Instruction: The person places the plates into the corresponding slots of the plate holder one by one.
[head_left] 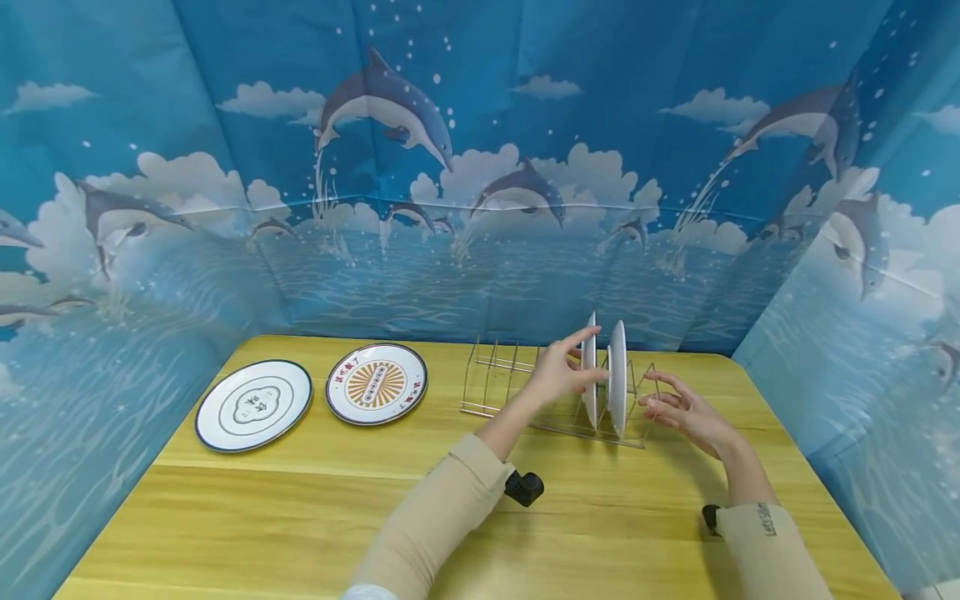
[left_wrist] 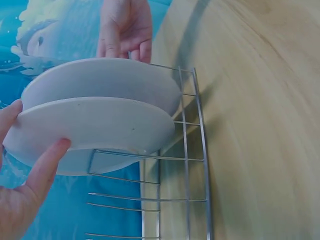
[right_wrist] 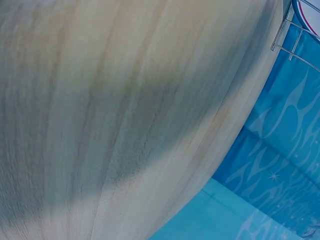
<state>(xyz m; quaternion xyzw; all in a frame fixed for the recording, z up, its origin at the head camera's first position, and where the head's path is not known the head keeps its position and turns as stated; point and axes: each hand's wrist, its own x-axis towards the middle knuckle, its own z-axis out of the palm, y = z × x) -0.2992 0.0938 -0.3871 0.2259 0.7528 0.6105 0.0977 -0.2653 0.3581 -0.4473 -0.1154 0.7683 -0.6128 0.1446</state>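
Observation:
Two white plates stand on edge in the wire dish rack [head_left: 487, 410], near its right end. My left hand [head_left: 553, 377] holds the left one [head_left: 589, 392], its thumb against the plate's pale face and a finger at the rim, as the left wrist view shows. Just right of it stands the second plate [head_left: 617, 379], also seen behind the nearer plate [left_wrist: 100, 120] in the left wrist view. At the rack's right end, my right hand [head_left: 693, 417] grips the end wire between thumb and fingers. The right wrist view shows a corner of the rack [right_wrist: 295, 42] but no hand.
On the left of the wooden table [head_left: 300, 533] lie two flat plates, one with a grey emblem [head_left: 255, 406] and one with an orange sunburst [head_left: 377, 384]. A blue dolphin-print curtain [head_left: 480, 275] hangs behind the table and at both sides.

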